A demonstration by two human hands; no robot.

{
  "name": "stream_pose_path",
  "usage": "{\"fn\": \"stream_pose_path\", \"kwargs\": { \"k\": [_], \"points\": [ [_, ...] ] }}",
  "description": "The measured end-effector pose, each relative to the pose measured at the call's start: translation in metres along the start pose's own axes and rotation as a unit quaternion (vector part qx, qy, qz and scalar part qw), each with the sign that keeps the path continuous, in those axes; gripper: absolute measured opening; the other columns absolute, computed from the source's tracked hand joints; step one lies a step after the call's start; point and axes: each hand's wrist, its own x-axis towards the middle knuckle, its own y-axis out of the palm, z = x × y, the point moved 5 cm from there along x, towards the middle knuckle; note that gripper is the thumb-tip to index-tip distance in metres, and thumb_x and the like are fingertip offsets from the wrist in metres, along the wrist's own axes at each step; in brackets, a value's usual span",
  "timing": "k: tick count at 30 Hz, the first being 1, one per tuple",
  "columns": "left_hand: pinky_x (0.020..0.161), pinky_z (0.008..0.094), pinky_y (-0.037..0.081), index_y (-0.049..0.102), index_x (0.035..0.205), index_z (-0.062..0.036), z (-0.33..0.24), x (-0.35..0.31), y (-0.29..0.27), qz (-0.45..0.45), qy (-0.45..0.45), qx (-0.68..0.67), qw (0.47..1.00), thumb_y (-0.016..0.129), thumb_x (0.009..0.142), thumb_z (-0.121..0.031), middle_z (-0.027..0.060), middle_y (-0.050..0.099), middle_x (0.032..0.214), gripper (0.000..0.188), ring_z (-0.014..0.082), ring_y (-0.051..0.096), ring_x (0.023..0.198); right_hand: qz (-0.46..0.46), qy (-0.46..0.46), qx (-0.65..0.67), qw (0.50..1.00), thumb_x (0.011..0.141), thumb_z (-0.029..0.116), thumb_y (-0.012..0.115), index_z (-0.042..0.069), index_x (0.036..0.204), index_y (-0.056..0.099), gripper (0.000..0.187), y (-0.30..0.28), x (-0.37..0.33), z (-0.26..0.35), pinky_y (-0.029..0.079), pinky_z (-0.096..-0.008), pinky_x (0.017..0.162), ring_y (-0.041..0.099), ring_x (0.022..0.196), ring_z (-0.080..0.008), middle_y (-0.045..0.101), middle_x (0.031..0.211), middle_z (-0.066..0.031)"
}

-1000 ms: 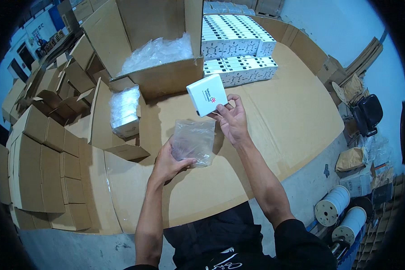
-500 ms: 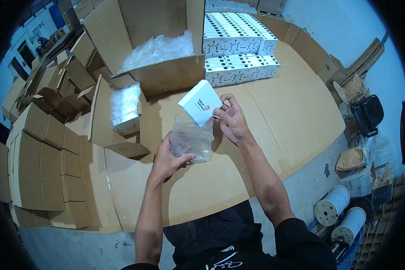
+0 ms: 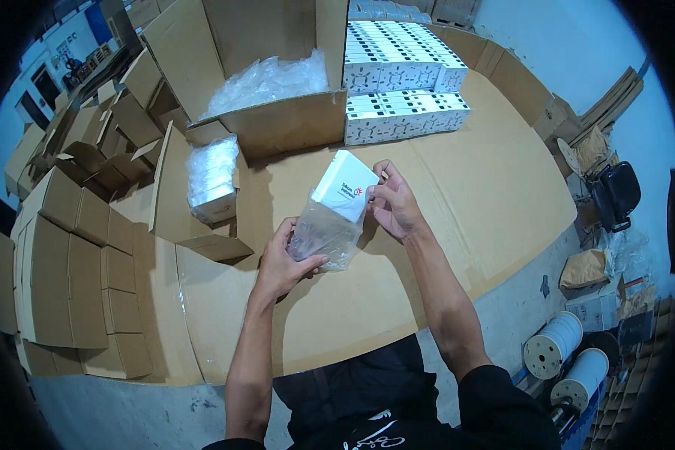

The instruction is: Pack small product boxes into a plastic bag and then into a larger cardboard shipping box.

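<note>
A small white flat box [image 3: 343,182] with dark and red print on its face stands tilted, its lower end inside a clear plastic bag [image 3: 325,238]. My left hand [image 3: 283,264] is closed around the bag's lower left side, with the thumb lying across its front. At the right edge of the box, my right hand [image 3: 395,204] pinches with thumb and forefinger; whether it also grips the bag's rim is hard to make out. Box and bag are held above the cardboard-covered table [image 3: 457,225].
Left of my hands, an open carton [image 3: 202,244] holds several plastic-wrapped white boxes [image 3: 211,180]. Behind it, a larger carton [image 3: 277,124] contains clear plastic bags [image 3: 270,79]. Stacked white boxes [image 3: 405,120] stand at the back. Folded brown cartons [image 3: 67,270] are piled on the left.
The white box has slid lower into the bag and turned more upright. My right hand has shifted slightly right with it, while the left hand stays nearly in place.
</note>
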Motion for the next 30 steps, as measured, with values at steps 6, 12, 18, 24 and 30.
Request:
{"fn": "stream_pose_path", "kwargs": {
  "k": [6,12,18,24,30],
  "points": [
    [0.057,0.0252,0.056,0.051,0.125,-0.0019,0.001,0.000,0.003,0.003,-0.013,-0.011,1.000,0.084,0.080,0.002,0.0074,0.066,0.098,0.056,0.0116,0.067,0.073,0.004,-0.008,-0.033,0.999,0.089,-0.006,0.062,0.012,0.105,0.041,0.032,-0.004,0.000,0.005,0.057,-0.0339,0.073,0.064,0.092,-0.0164,0.055,0.104,-0.0046],
    [0.058,0.0263,0.058,0.051,0.128,-0.0017,0.006,0.002,0.000,0.006,0.007,-0.020,1.000,0.084,0.079,0.002,0.0074,0.067,0.102,0.059,0.0129,0.069,0.079,0.016,0.042,-0.096,0.994,0.093,-0.002,0.065,0.011,0.107,0.040,0.031,0.013,-0.003,-0.001,0.059,-0.0330,0.073,0.066,0.093,-0.0172,0.055,0.105,-0.0054],
    [0.074,0.0268,0.057,0.053,0.134,0.0006,0.006,0.009,0.003,-0.009,0.049,-0.076,0.996,0.080,0.088,-0.004,0.0059,0.068,0.103,0.054,0.0125,0.066,0.094,0.018,0.041,-0.174,0.984,0.092,-0.002,0.063,0.010,0.106,0.043,0.028,0.010,0.004,-0.007,0.052,-0.0275,0.069,0.060,0.086,-0.0112,0.052,0.098,-0.0016],
    [0.080,0.0268,0.051,0.068,0.117,0.0020,0.005,0.016,-0.013,-0.078,0.044,-0.021,0.996,0.070,0.100,-0.018,0.0031,0.071,0.102,0.026,0.0087,0.063,0.089,0.048,-0.006,-0.278,0.959,0.093,0.003,0.056,0.011,0.097,0.048,0.012,0.019,0.012,-0.005,0.041,-0.0234,0.071,0.051,0.080,-0.0064,0.050,0.090,0.0040],
    [0.083,0.0274,0.052,0.068,0.117,0.0030,-0.005,0.023,-0.006,-0.070,0.038,-0.012,0.997,0.072,0.099,-0.019,0.0052,0.072,0.102,0.029,0.0099,0.064,0.091,0.096,0.003,-0.337,0.937,0.095,0.008,0.055,0.008,0.105,0.056,0.010,0.015,0.016,-0.004,0.043,-0.0238,0.075,0.053,0.084,-0.0065,0.059,0.094,0.0020]
  ]
}}
